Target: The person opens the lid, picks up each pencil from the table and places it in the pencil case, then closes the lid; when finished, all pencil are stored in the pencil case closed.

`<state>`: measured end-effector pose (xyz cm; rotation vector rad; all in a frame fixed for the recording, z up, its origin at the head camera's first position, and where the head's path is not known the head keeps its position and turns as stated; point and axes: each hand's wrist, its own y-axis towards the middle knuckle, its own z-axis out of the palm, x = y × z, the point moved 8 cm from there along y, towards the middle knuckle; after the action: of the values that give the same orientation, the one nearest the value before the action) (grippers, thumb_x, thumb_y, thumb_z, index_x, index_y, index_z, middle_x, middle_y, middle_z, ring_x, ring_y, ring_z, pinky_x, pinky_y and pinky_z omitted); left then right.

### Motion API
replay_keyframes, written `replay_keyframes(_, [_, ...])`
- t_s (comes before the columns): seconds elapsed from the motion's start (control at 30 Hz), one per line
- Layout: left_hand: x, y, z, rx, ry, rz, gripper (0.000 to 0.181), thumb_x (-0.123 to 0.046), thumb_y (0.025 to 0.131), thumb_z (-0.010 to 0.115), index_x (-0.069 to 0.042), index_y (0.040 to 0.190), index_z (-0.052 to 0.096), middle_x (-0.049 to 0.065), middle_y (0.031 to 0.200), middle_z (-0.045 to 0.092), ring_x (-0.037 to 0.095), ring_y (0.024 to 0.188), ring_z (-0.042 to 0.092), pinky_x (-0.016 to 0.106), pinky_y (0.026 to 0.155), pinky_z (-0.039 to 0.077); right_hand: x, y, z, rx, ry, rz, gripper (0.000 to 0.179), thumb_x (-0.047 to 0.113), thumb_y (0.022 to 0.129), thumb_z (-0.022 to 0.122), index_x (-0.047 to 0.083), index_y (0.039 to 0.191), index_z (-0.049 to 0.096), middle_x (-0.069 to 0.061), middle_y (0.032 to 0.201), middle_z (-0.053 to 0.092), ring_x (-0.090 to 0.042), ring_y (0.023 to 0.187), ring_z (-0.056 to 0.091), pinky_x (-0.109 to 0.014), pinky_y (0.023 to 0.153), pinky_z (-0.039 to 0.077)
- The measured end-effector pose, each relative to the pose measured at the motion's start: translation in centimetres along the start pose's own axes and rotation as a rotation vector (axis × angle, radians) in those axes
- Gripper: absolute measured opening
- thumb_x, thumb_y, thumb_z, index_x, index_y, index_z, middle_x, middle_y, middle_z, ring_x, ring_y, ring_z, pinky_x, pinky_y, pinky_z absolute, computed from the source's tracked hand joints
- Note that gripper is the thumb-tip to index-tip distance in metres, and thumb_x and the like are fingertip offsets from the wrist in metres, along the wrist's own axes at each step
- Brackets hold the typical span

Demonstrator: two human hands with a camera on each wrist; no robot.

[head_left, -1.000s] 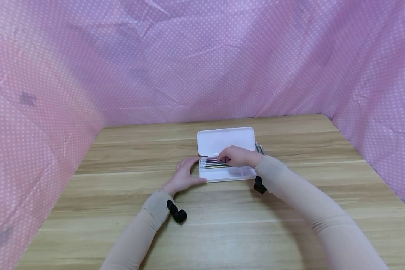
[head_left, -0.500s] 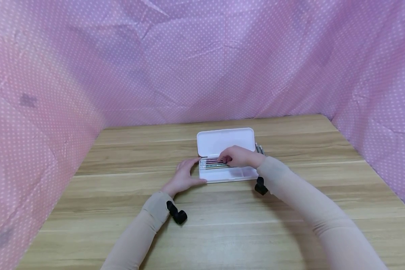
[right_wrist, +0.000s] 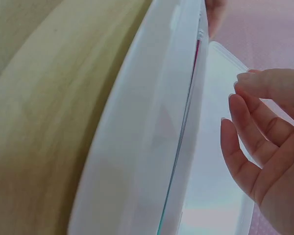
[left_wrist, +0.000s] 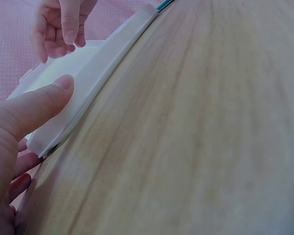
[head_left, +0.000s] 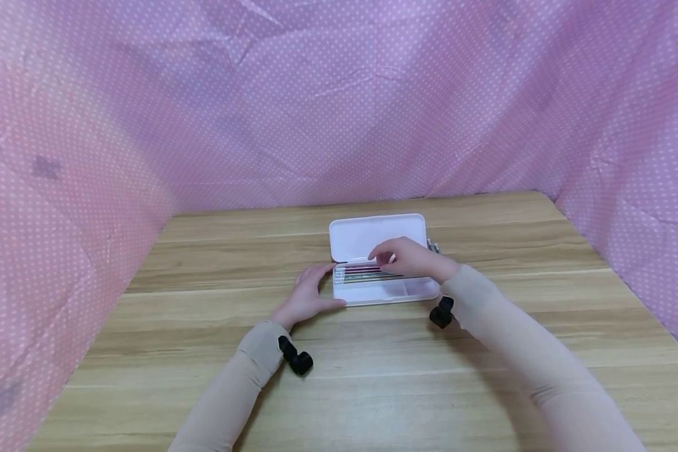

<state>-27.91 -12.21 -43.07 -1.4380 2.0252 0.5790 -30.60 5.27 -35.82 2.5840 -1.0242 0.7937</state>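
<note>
A white plastic pencil case [head_left: 373, 292] lies with its lid [head_left: 361, 237] raised in the head view. Several pencils [head_left: 353, 274] with pale ends lie side by side in its rear compartment. My left hand [head_left: 305, 298] holds the case's left end, thumb at the front edge and fingers toward the back corner. Above the pencils hovers my right hand [head_left: 407, 257]. The right wrist view has its fingers [right_wrist: 250, 129] loosely bent with nothing between them, apart from the case. That hand hides the pencils' right ends in the head view.
More pencils [head_left: 434, 247] lie on the table just right of the lid, partly behind the right hand. The wooden table [head_left: 339, 389] ends at the back against a pink dotted cloth [head_left: 339, 113]. A small divider [head_left: 405, 287] splits the case's front compartment.
My right hand has lifted a little from the pencils and shifted right, its fingers loosening. The left hand and the case have stayed almost still.
</note>
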Motion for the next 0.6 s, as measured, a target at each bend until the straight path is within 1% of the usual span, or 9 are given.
replay_keyframes(0.17, [0.1, 0.0, 0.0, -0.002, 0.000, 0.000, 0.085, -0.037, 0.070, 0.083, -0.016, 0.141, 0.042, 0.007, 0.145, 0.043, 0.028, 0.137, 0.030, 0.046, 0.116, 0.010, -0.3, -0.6, -0.3, -0.032, 0.048, 0.007, 0.025, 0.000, 0.087, 0.062, -0.001, 0.112, 0.065, -0.005, 0.088, 0.064, -0.016, 0.085, 0.058, -0.034, 0.081, 0.054])
replay_keyframes(0.33, [0.0, -0.1, 0.0, -0.003, -0.004, 0.006, 0.086, -0.038, 0.069, 0.083, -0.016, 0.141, 0.043, 0.007, 0.145, 0.043, 0.028, 0.137, 0.031, 0.046, 0.116, 0.010, -0.6, -1.3, -0.4, -0.059, 0.116, 0.030, 0.025, 0.001, 0.087, 0.062, -0.002, 0.112, 0.064, -0.006, 0.089, 0.064, -0.019, 0.088, 0.060, -0.034, 0.081, 0.055])
replay_keyframes(0.47, [-0.1, -0.1, 0.0, -0.001, -0.012, 0.008, 0.086, -0.037, 0.069, 0.083, -0.015, 0.142, 0.043, 0.007, 0.145, 0.043, 0.028, 0.137, 0.030, 0.046, 0.116, 0.010, -1.5, -2.2, -0.5, -0.087, 0.161, 0.086, 0.027, 0.003, 0.089, 0.061, -0.001, 0.115, 0.063, -0.006, 0.092, 0.064, -0.020, 0.092, 0.060, -0.036, 0.083, 0.054])
replay_keyframes(0.6, [-0.1, -0.1, 0.0, 0.002, -0.011, 0.010, 0.086, -0.037, 0.069, 0.083, -0.015, 0.142, 0.042, 0.007, 0.145, 0.043, 0.028, 0.137, 0.030, 0.046, 0.116, 0.010, -2.3, -3.1, -0.6, -0.116, 0.207, 0.127, 0.028, 0.003, 0.089, 0.061, -0.001, 0.117, 0.062, -0.007, 0.093, 0.064, -0.020, 0.090, 0.059, -0.036, 0.084, 0.054])
